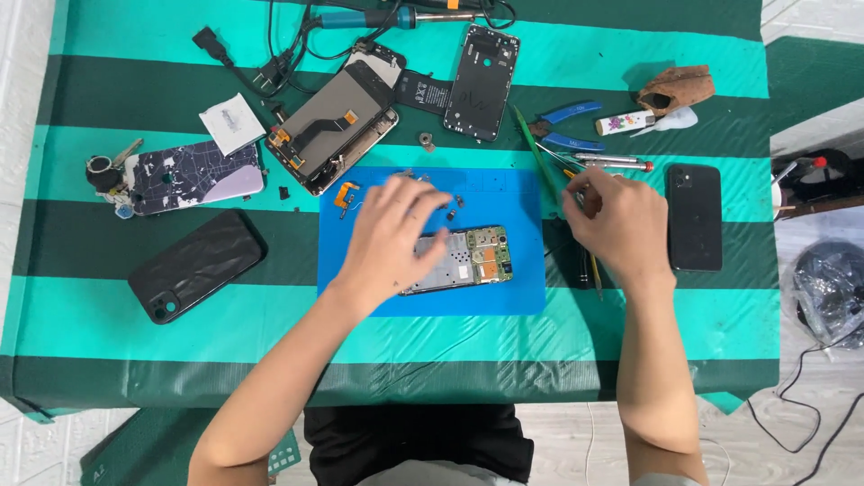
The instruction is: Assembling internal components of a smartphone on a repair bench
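Note:
An opened phone (472,256) with its circuit board exposed lies on a blue work mat (517,292). My left hand (391,238) rests over the phone's left end, fingers spread and curled down onto it. My right hand (621,225) hovers at the mat's right edge over a cluster of tools (594,162), fingertips pinched near a thin screwdriver; whether it grips one is unclear. Small loose parts (454,205) and an orange flex piece (345,195) lie on the mat's upper part.
On the green striped tablecloth (135,337): a black phone (196,265), a patterned case (193,175), a dismantled screen assembly (333,121), a phone frame (483,83), blue pliers (569,126), a black phone (695,218), a soldering iron (387,16), cables, keys.

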